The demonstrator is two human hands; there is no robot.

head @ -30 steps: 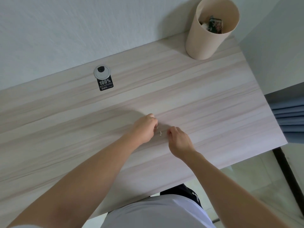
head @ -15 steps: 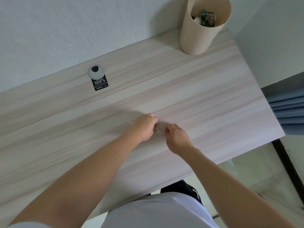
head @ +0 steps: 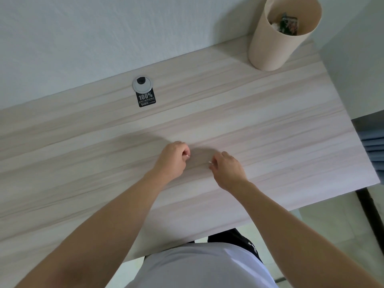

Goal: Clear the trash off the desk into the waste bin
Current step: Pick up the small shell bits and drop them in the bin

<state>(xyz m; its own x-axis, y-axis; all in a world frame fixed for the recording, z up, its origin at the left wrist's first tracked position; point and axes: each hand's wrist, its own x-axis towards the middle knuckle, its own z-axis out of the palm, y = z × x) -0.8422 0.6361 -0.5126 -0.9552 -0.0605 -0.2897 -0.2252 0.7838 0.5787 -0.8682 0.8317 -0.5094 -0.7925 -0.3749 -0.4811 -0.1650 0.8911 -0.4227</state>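
My left hand [head: 173, 157] and my right hand [head: 227, 168] hover over the middle of the pale wooden desk [head: 259, 125], a small gap between them. The left fingers pinch a tiny whitish scrap [head: 187, 156]. At the right fingertips shows another tiny whitish scrap [head: 210, 162], pinched too. Both scraps are mostly hidden by the fingers. The beige waste bin [head: 270, 44] stands at the desk's far right corner, well beyond both hands, with a dark printed wrapper [head: 287, 24] and some white paper inside.
A silver cable grommet [head: 143, 83] with a black "100%" sticker [head: 147, 99] sits at the back of the desk, left of the hands. A white wall runs behind. The desk's right edge drops to tiled floor [head: 332, 221] and blue fabric [head: 374, 146].
A small scrap lay on the desk between my hands; both hands closed in on it. Now they have drawn apart, each pinching a tiny piece, and that spot is bare.
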